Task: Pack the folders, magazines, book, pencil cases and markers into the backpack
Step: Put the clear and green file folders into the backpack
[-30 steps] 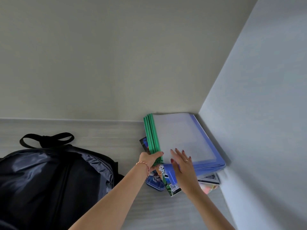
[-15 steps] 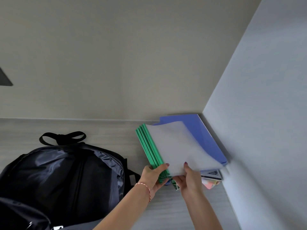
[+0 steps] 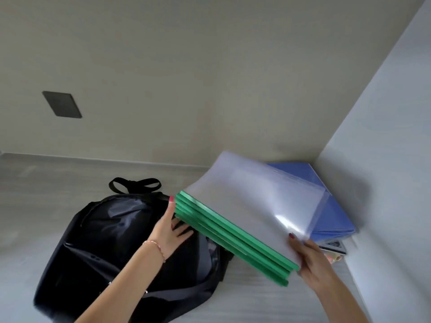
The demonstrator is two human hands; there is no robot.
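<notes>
We see a stack of green-spined folders [image 3: 235, 231] lifted off the table [image 3: 42, 201], tilted, far end higher. Covers are frosted translucent plastic, glossy with a glare patch; spines are rigid green strips, long and straight. We count four spines, maybe five, since the lower ones overlap.

Right hand [image 3: 312, 259] grips the near corner of the stack, thumb on top of the clear cover, fingers curled under. Left hand [image 3: 171, 231] supports the far spine end: thumb straight up along the spine ends, fingers spread and mostly straight under the stack. A thin bracelet sits on that wrist.

One backpack [image 3: 112, 248], black, soft shiny nylon, lies flat on the table, left of and partly beneath the lifted stack. Its carry loop points to the back wall and a strap crosses its near end. We can't tell how far the opening gapes.

Blue folders [image 3: 331, 213] stay stacked in the right corner, against the side wall; matte blue plastic, count unclear. Printed magazines [image 3: 333, 247] poke out beneath them, count unclear.

The table is pale grey woodgrain, bounded by the back wall and the right wall. Open surface lies left of the backpack and in the near strip right of it. One dark rectangular plate [image 3: 61, 104] is on the back wall.
</notes>
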